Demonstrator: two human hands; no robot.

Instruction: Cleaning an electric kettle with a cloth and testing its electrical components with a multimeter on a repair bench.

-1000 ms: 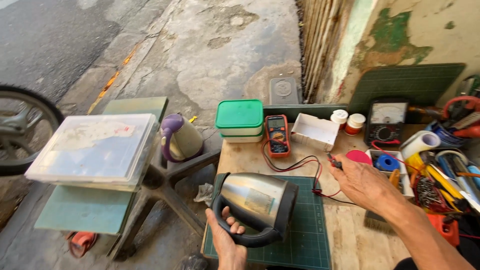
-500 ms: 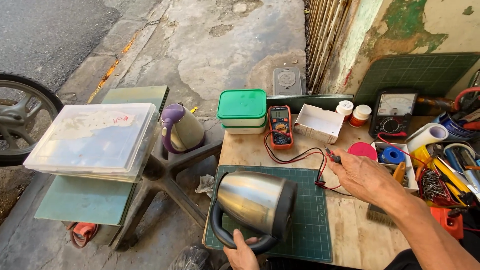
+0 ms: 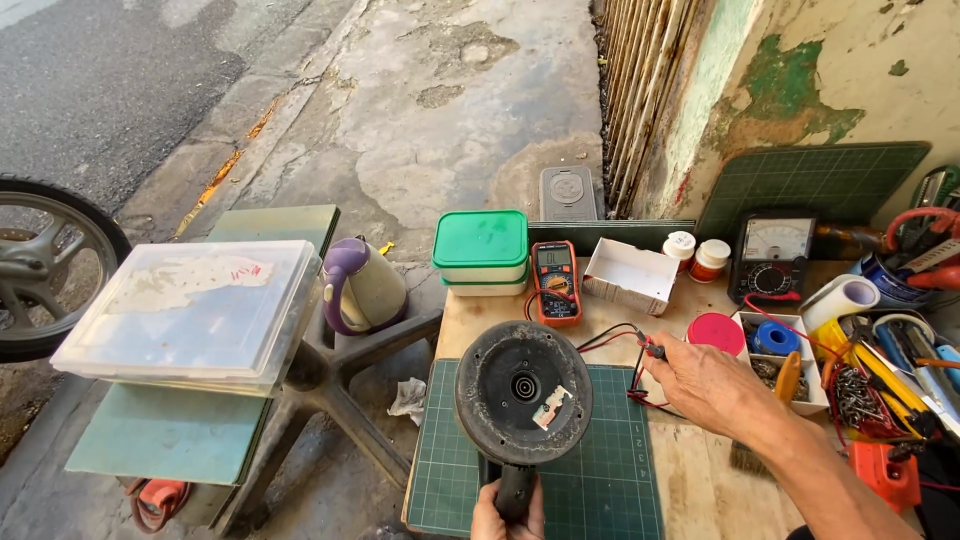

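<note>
A single head-worn camera looks steeply down and forward from above the worktop [image 3: 700, 480], close enough that the left hand [image 3: 508, 515] is cut by the bottom edge and the right hand [image 3: 705, 385] enters from the lower right. The worktop fills the lower right of the frame; pavement [image 3: 450, 110] stretches to the top, a wall [image 3: 840, 70] at upper right.

Your kettle [image 3: 523, 405] is tipped on its side, round black base facing you, above the green mat near the table's front edge; red-tipped probe [image 3: 650, 349] lies beside it.
</note>
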